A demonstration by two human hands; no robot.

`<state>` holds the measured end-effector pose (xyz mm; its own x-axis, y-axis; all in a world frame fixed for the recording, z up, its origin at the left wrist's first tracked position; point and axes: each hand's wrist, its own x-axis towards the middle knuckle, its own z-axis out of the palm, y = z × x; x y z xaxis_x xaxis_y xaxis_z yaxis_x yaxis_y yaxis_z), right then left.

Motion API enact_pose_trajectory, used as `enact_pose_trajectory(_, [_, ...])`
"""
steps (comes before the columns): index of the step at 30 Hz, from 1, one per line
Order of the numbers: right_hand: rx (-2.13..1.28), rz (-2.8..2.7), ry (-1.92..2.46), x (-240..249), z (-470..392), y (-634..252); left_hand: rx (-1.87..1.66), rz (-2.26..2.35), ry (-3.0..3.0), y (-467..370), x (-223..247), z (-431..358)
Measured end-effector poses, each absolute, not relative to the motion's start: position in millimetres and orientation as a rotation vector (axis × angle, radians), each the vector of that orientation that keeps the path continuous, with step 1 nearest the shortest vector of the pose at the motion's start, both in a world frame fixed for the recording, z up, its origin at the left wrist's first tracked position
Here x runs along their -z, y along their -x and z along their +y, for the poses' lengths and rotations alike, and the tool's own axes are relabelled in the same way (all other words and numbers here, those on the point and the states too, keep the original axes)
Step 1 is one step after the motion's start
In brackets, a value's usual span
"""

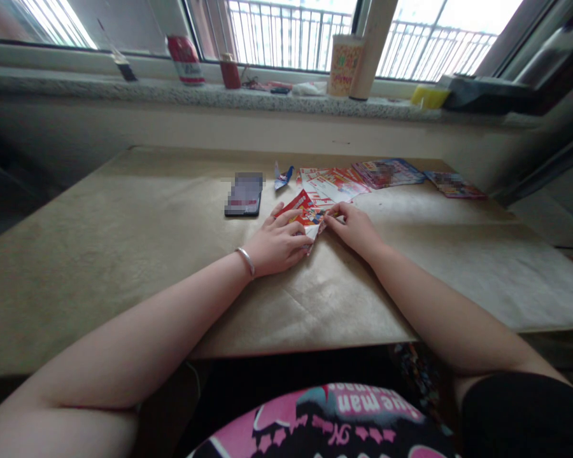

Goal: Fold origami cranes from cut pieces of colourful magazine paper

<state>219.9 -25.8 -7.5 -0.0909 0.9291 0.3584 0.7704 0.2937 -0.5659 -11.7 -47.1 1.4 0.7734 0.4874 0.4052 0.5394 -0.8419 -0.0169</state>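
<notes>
A red printed sheet of paper (298, 204), partly folded with a white side showing, lies on the table in front of me. My left hand (281, 240) rests palm down over its left and lower part, the fingers spread and pressing on it. At the sheet's right corner, my right hand (354, 227) pinches the edge between thumb and forefinger. Just beyond the sheet stands a small blue and white folded paper figure (282, 177). Left of that lies a phone (244, 194), its screen partly blurred. My fingers hide some of the folds.
More red and white printed sheets (337, 184) lie behind my right hand, with colourful booklets (386, 173) farther right. The table (172, 254) meets a wall below a stone sill (148, 91). Along the sill stand a red can (185, 60), a paper cup (344, 65) and a yellow sponge-like block (430, 97).
</notes>
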Motion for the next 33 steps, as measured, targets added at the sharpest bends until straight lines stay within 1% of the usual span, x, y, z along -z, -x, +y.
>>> enact_pose_trajectory(7, [-0.386, -1.764, 1.476, 11.7, -21.9, -221.9, 0.594, -0.836, 2.847, 11.0, -3.1, -47.9])
enact_pose_trajectory(19, [-0.846, -1.407, 1.435, 8.3, -22.1, -219.5, 0.624, -0.788, 2.792, 12.1, -4.1, -46.8])
enact_pose_trajectory(22, [-0.842, -1.400, 1.403, 7.0, -22.2, -223.6, 0.699, -0.835, 2.707, 11.9, -7.4, -49.1])
enact_pose_trajectory(27, [-0.734, -1.425, 1.397, 6.3, -22.7, -230.4, 0.816, -0.949, 2.613, 13.8, -11.6, -51.0])
enact_pose_trajectory(33, [-0.744, -1.531, 1.297, 5.9, -25.9, -230.2, 0.805, -0.899, 2.711, 14.8, -12.3, -49.3])
